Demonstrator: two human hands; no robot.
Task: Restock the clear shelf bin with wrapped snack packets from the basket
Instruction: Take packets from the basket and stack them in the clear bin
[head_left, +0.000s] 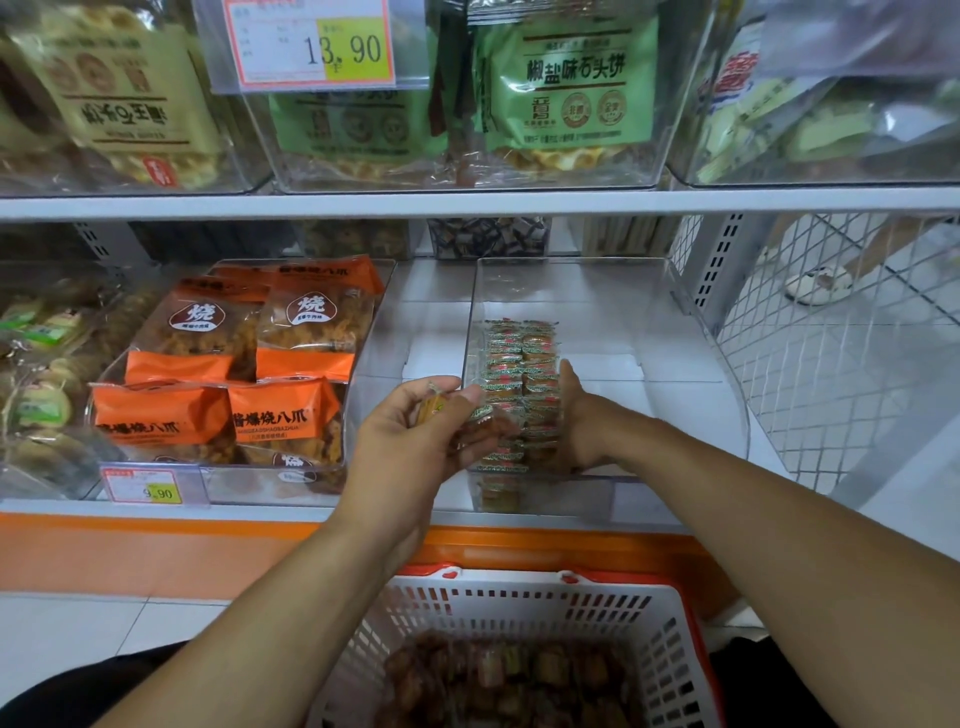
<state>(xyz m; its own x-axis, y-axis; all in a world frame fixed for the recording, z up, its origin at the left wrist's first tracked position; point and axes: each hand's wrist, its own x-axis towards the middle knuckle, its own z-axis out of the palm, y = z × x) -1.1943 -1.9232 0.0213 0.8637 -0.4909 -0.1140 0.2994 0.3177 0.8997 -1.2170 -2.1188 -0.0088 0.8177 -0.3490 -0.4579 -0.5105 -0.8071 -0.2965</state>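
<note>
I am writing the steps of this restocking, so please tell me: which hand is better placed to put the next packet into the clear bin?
Probably the left hand: its fingers already hold packets beside the clear bin. The right hand steadies the row inside.

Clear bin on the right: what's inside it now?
The clear bin holds a row of wrapped packets stacked along its left wall. The right hand rests against the row, hiding the packets behind it. The bin's right side shows only bare floor.
</note>
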